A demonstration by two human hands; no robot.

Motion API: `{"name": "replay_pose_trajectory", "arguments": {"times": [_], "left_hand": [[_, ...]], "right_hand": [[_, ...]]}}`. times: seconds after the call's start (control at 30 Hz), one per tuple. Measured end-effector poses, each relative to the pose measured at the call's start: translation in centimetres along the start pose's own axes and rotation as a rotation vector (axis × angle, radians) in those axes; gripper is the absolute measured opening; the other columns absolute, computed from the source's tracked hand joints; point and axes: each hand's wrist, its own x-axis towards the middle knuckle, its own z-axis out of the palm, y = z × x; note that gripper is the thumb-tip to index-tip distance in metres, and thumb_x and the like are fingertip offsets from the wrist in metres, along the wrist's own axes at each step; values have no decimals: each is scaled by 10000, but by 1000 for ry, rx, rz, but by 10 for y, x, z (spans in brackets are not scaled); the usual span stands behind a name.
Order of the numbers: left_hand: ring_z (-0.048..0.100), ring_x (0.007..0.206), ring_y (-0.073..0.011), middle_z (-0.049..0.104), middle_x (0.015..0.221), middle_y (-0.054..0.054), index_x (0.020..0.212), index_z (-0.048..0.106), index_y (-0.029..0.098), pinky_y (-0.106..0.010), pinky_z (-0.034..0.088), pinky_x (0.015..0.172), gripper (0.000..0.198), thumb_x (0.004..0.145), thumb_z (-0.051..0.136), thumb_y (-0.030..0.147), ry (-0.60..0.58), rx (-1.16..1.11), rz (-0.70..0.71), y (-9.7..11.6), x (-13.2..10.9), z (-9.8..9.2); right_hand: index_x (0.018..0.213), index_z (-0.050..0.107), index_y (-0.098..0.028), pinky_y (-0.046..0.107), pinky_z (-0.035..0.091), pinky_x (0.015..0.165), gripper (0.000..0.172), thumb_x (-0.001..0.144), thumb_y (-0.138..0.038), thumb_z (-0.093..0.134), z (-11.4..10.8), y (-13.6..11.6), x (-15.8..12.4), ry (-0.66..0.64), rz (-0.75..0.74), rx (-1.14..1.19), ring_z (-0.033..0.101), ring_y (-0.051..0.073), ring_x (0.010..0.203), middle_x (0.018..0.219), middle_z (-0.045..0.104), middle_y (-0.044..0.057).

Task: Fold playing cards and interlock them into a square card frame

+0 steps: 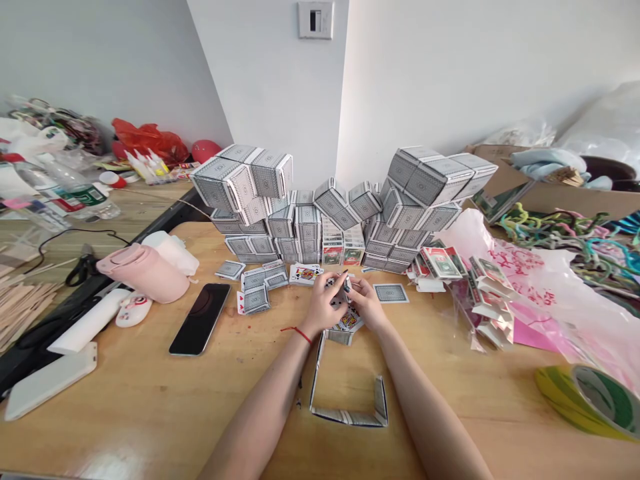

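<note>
My left hand (324, 308) and my right hand (366, 304) meet near the middle of the table, both closed on a playing card (347, 288) that is partly hidden by the fingers. Face cards (350, 321) lie just under the hands. Between my forearms stands a frame of folded playing cards (345, 417) on its edges, with a gap at its right side. Behind the hands rises a structure of grey patterned card boxes (307, 227). A single card (391, 293) lies face down right of my right hand. Folded cards (256, 297) lie to the left.
A black phone (200, 319), a pink bottle (145, 270) and a white mouse (134, 311) are on the left. Red card packs (440, 263), opened cartons (493, 300) and a yellow tape roll (590, 400) are on the right. A cardboard box (550, 177) stands behind.
</note>
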Motion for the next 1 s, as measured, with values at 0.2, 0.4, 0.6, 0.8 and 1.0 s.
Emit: {"name": "replay_pose_trajectory", "arguments": {"times": [0.2,0.4,0.6,0.8,1.0], "left_hand": [[405,1104,-237,398,1131,-80,1317,315,290,-424,366,939,694,682,548,129,-11,5,-1,1,0,0],[408,1100,-240,402,1135,-78,1313,319,296,-434,364,936,699,676,546,122,0,7,14,1,-1,1],[396,1109,-231,397,1142,-81,1312,325,285,-421,352,949,692,675,530,110,-12,-2,27,-1,-1,1],[408,1091,-230,408,1130,-76,1298,349,282,-426,348,949,696,652,545,112,-30,-8,21,-1,-1,1],[401,1106,-231,411,1153,-83,1238,413,245,-409,350,954,626,643,550,111,-33,-29,-9,2,-1,-2]], "right_hand": [[894,536,-219,311,464,677,391,567,-283,742,-1,0,0,25,4,17,601,182,739,817,657,10],[857,519,-220,322,459,650,399,535,-244,753,-1,0,1,56,8,50,592,176,675,752,646,-10],[840,511,-222,330,444,675,401,518,-204,750,1,1,2,104,-35,71,580,174,683,748,638,-13],[801,502,-225,282,433,647,363,527,-174,735,2,2,1,109,-34,116,565,146,665,719,617,-46],[875,536,-221,309,447,705,383,553,-227,743,1,-2,-1,-8,59,111,587,173,749,821,642,-8]]}}
